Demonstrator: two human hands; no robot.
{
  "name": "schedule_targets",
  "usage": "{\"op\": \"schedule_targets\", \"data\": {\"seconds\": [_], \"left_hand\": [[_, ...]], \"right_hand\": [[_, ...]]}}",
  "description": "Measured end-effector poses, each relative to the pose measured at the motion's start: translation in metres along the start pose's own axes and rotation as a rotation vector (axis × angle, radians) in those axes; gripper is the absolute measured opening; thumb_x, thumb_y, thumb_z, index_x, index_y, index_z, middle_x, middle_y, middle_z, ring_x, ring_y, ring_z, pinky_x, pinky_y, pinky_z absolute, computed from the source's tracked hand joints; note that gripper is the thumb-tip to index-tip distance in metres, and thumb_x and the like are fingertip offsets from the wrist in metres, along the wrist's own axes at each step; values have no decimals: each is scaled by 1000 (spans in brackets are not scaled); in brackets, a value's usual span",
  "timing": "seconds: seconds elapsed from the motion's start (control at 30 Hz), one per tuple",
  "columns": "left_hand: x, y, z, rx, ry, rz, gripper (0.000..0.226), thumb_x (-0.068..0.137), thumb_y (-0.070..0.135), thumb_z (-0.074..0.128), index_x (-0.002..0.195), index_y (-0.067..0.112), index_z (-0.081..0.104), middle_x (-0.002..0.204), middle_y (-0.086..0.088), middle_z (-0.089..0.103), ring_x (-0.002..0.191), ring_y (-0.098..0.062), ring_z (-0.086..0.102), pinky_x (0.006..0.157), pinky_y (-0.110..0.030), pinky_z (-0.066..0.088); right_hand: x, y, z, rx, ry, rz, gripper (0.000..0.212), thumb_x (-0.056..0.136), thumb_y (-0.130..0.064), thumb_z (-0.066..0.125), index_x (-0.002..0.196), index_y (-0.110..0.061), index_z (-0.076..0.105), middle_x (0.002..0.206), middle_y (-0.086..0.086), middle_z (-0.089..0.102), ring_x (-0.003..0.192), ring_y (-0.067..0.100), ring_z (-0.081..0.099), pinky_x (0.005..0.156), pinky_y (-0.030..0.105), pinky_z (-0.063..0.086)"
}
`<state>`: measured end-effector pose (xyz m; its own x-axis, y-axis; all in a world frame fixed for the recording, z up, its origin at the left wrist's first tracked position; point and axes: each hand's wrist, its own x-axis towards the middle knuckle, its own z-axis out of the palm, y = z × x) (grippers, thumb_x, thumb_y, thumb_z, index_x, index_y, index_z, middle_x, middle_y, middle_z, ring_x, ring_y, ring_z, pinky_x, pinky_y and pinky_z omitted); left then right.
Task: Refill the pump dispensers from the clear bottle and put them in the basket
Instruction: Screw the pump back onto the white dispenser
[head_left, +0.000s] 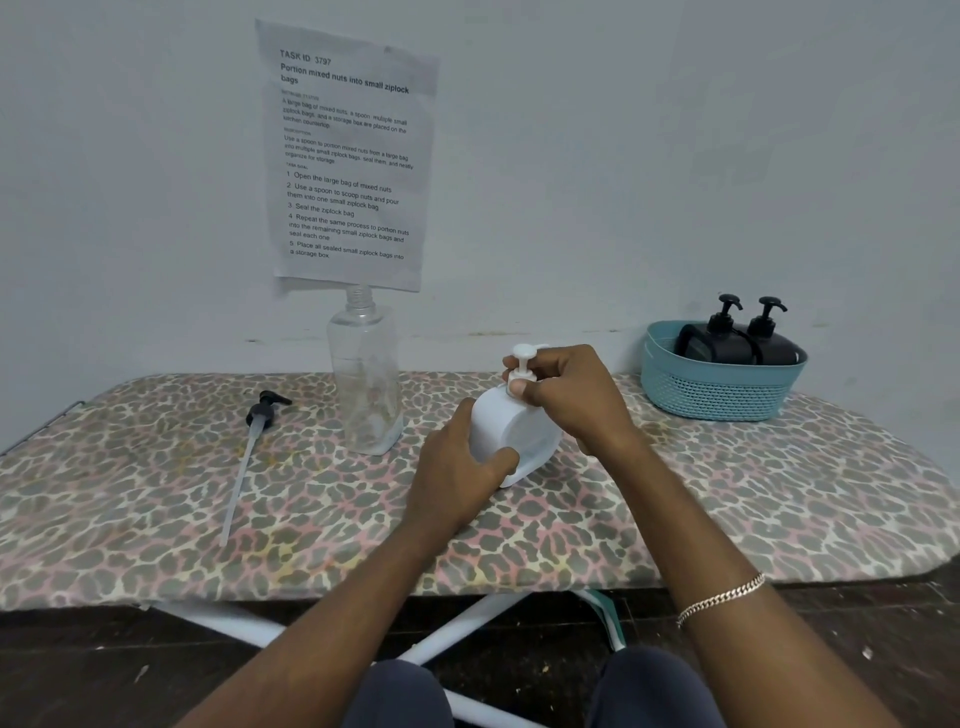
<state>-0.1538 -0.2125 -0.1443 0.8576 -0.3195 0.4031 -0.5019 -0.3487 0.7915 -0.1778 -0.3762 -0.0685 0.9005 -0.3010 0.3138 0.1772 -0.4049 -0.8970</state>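
Leopard-print ironing board (156, 493) is carrying a white plastic pump dispenser (511, 431) just right of the clear plastic bottle (366, 379). Left hand (457, 478) is gripping its body; right hand (571, 395) is pinching its pump neck.

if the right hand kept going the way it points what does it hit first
The right hand pinches the white pump; past it, likely the clear bottle, depth unclear.
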Motion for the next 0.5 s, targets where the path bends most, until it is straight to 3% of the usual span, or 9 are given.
{"op": "schedule_targets", "data": {"seconds": [0.13, 0.27, 0.5], "left_hand": [[-1, 1, 0, 7, 20, 7, 51, 74, 45, 66, 123, 35, 58, 100, 13, 69, 84, -6, 65, 63, -24, 46], [0, 0, 0, 8, 17, 11, 53, 73, 48, 66, 124, 36, 58, 101, 13, 69, 88, -11, 67, 65, -33, 54], [0, -2, 1, 4, 10, 49, 58, 74, 51, 63, 129, 34, 57, 102, 11, 69, 87, -12, 67, 64, -32, 52]], "right_hand": [[2, -4, 2, -68, -7, -6, 16, 89, -4, 75, 98, -14, 82, 97, -10, 80, 98, 8, 74, 85, 25, 54], [-1, -6, 5, -102, -20, -25, 17, 93, -5, 69, 104, -13, 78, 99, -5, 79, 92, 7, 70, 78, 21, 48], [-2, -6, 2, -121, -101, -26, 19, 98, -6, 61, 111, -16, 71, 104, -3, 75, 97, 12, 67, 86, 29, 50]]}}
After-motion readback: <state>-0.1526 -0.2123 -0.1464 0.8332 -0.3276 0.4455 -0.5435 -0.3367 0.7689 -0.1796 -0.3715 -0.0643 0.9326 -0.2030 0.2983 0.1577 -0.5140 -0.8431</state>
